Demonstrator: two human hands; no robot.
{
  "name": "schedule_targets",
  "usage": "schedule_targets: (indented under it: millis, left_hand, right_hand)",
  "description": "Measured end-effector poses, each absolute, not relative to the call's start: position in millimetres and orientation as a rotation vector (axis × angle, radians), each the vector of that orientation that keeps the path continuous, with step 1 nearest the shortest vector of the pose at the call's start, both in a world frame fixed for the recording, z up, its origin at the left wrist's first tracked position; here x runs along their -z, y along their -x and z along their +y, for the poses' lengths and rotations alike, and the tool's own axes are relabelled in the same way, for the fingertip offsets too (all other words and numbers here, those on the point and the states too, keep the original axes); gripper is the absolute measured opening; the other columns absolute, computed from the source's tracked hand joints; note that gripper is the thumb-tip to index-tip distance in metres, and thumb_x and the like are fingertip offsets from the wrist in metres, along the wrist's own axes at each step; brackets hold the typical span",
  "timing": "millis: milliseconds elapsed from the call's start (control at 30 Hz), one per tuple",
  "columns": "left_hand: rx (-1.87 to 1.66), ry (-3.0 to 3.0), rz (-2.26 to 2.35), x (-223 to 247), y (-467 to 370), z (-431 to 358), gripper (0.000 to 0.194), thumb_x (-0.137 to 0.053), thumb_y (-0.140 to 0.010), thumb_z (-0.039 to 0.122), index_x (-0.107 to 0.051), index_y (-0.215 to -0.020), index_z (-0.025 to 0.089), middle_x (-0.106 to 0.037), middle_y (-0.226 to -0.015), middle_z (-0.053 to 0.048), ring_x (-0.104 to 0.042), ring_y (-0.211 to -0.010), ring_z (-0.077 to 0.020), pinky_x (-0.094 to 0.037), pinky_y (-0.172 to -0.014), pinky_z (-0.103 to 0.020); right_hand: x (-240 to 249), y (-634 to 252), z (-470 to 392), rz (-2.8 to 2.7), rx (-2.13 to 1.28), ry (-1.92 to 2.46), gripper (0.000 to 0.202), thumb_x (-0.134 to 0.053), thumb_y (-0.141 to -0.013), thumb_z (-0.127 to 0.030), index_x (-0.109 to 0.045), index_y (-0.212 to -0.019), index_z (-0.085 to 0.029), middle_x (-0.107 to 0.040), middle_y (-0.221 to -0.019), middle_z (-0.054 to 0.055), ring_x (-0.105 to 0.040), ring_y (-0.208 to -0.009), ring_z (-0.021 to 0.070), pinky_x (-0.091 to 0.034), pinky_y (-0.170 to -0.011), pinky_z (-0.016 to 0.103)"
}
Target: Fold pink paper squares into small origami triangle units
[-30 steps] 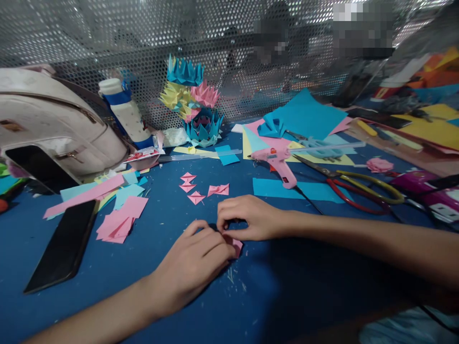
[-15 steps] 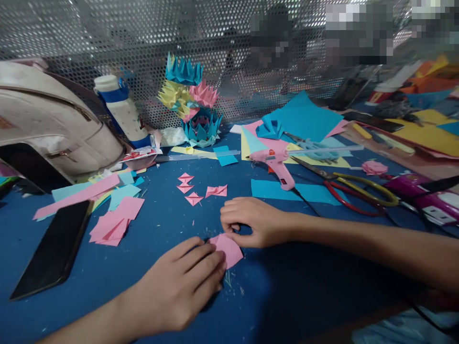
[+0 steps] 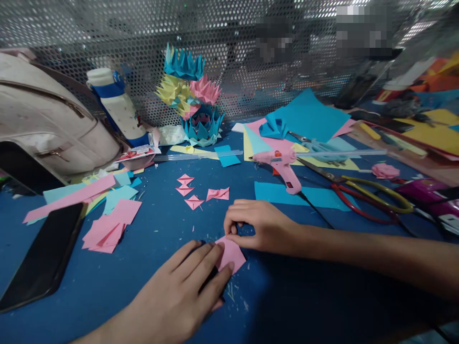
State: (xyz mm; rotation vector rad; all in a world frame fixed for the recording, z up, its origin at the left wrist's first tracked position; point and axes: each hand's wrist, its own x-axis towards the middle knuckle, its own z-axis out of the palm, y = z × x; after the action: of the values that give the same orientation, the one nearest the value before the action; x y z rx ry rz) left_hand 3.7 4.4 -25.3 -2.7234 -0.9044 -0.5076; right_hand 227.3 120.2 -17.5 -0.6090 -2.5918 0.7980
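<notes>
A small pink paper (image 3: 231, 255) lies on the blue table between my hands. My left hand (image 3: 190, 282) rests over its left part, fingertips pressing it down. With thumb and fingers curled together, my right hand (image 3: 260, 224) pinches the paper's upper edge. Beyond them lie several small folded pink pieces (image 3: 194, 202) and another folded pink piece (image 3: 218, 193). A stack of pink squares (image 3: 111, 227) lies to the left of my left hand.
A pink glue gun (image 3: 283, 167), scissors (image 3: 373, 193) and a blue strip (image 3: 308, 195) lie beyond my right arm. A black phone (image 3: 43, 258) is at left. Behind stand a bottle (image 3: 116, 107), a bag (image 3: 46, 119) and paper flowers (image 3: 202, 124).
My left thumb has spread from the fingers and now touches the pink paper's lower part. My right hand keeps its pinch at the upper edge. The view has shifted slightly.
</notes>
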Motion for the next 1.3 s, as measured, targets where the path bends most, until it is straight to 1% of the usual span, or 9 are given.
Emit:
schedule_targets:
  millis: [133,267,433,500,667,800,1000,1200,1300]
  left_hand:
    - [0.509,2.707,-0.948,30,-5,2,0.036,-0.040,-0.107,0.033,-0.064,-0.129,0.018,-0.066,-0.129,-0.011,-0.061,-0.118,-0.0243,-0.049,-0.101,-0.039]
    - [0.518,2.698,-0.969,29,-4,3,0.036,-0.039,-0.107,0.034,-0.065,-0.128,0.021,-0.067,-0.126,-0.010,-0.060,-0.119,-0.0234,-0.046,-0.102,-0.039]
    - [0.412,2.747,-0.877,22,0,9,0.048,-0.036,-0.105,0.050,-0.064,-0.129,0.020,-0.067,-0.126,-0.010,-0.058,-0.121,-0.0254,-0.044,-0.104,-0.040]
    - [0.399,2.757,-0.863,25,2,10,0.054,-0.033,-0.104,0.055,-0.064,-0.129,0.018,-0.067,-0.128,-0.011,-0.056,-0.122,-0.0255,-0.039,-0.109,-0.041]
    - [0.558,2.705,-0.951,43,1,7,0.061,-0.027,-0.104,0.059,-0.064,-0.129,0.017,-0.066,-0.128,-0.011,-0.053,-0.125,-0.0256,-0.017,-0.122,-0.046]
    - [0.560,2.692,-0.978,50,0,5,0.060,-0.026,-0.104,0.058,-0.062,-0.131,0.017,-0.065,-0.128,-0.011,-0.053,-0.125,-0.0245,-0.022,-0.121,-0.043]
    - [0.567,2.694,-0.968,47,-1,6,0.058,-0.028,-0.105,0.056,-0.060,-0.131,0.015,-0.058,-0.137,-0.017,-0.047,-0.134,-0.0273,-0.031,-0.116,-0.042]
    - [0.489,2.711,-0.949,45,1,5,0.059,-0.030,-0.104,0.056,-0.057,-0.135,0.014,-0.060,-0.136,-0.017,-0.047,-0.136,-0.0281,-0.019,-0.121,-0.047]
    - [0.494,2.705,-0.949,47,2,5,0.060,-0.030,-0.104,0.058,-0.056,-0.136,0.014,-0.060,-0.136,-0.016,-0.047,-0.135,-0.0280,-0.023,-0.121,-0.047]
  right_hand:
    - [18,-229,117,-2.565,-0.764,0.604,0.006,-0.066,-0.086,-0.015,-0.065,-0.081,-0.019,-0.069,-0.082,-0.002,-0.059,-0.077,0.0127,-0.038,-0.069,0.025]
    - [17,-229,115,-2.610,-0.726,0.743,0.009,-0.072,-0.080,-0.017,-0.065,-0.085,-0.020,-0.066,-0.079,-0.004,-0.058,-0.074,0.0122,-0.033,-0.062,0.025]
    - [15,-229,116,-2.627,-0.778,0.776,0.008,-0.069,-0.081,-0.016,-0.063,-0.079,-0.021,-0.067,-0.079,-0.004,-0.058,-0.075,0.0120,-0.032,-0.063,0.025]
    - [15,-229,117,-2.609,-0.810,0.762,0.008,-0.068,-0.082,-0.015,-0.064,-0.081,-0.022,-0.068,-0.081,-0.005,-0.059,-0.077,0.0114,-0.034,-0.064,0.024]
    - [21,-231,117,-2.592,-0.739,0.649,0.005,-0.068,-0.085,-0.017,-0.066,-0.085,-0.022,-0.069,-0.081,-0.004,-0.058,-0.074,0.0110,-0.035,-0.064,0.025]
    - [27,-234,118,-2.595,-0.534,0.489,0.007,-0.063,-0.092,-0.023,-0.065,-0.085,-0.021,-0.069,-0.079,-0.002,-0.058,-0.073,0.0133,-0.038,-0.068,0.028]
    - [26,-237,122,-2.645,-0.396,0.321,0.015,-0.056,-0.098,-0.024,-0.065,-0.087,-0.020,-0.068,-0.083,0.000,-0.055,-0.074,0.0134,-0.040,-0.069,0.028]
    - [23,-239,126,-2.677,-0.347,0.226,0.022,-0.046,-0.103,-0.025,-0.065,-0.094,-0.020,-0.067,-0.093,0.001,-0.057,-0.084,0.0125,-0.044,-0.082,0.029]
    - [25,-241,127,-2.689,-0.321,0.193,0.022,-0.046,-0.103,-0.027,-0.066,-0.097,-0.020,-0.067,-0.097,0.002,-0.056,-0.085,0.0137,-0.045,-0.084,0.031]
